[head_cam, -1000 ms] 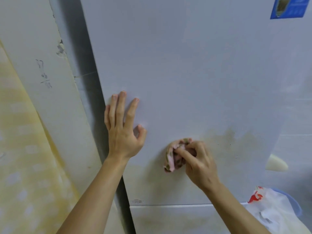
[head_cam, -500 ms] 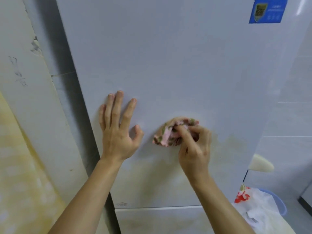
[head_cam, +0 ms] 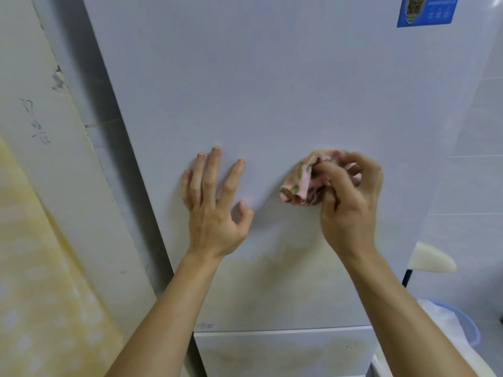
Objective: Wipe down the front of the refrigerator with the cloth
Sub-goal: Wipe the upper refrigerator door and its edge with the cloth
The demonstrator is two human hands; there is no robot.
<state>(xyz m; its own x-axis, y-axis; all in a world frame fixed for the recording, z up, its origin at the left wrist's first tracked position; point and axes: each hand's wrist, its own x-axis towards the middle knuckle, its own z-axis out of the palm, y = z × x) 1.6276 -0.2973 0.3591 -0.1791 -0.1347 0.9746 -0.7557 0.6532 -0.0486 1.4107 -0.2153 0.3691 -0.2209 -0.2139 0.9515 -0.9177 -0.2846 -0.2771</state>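
**Cloth bunched against the refrigerator door, right of centre**

I see the cloth [head_cam: 302,183], pink with green patches, wadded into a lump and pressed on the refrigerator door [head_cam: 272,91] just right of the frame's centre. Its long axis slants from lower left to upper right, and the loose folded end points lower left, toward my left hand [head_cam: 215,210]. My right hand [head_cam: 351,208] grips the wad, fingers and thumb curled round its upper right part.

The left hand lies flat on the door, fingers straight and spread, pointing up, holding nothing. It is near the cloth but apart from it.

The door's left edge runs on a slant from the upper left down to the bottom centre, just beside the left little finger. A seam [head_cam: 285,331] below both wrists separates this door from a lower door [head_cam: 285,355]. Above the hands the door is bare up to a blue sticker [head_cam: 424,9] at the upper right.

The door is pale grey, with a yellowish stain [head_cam: 294,268] under the hands. A scuffed wall [head_cam: 40,159] fills the left, and a blue basin [head_cam: 462,327] sits at the lower right.
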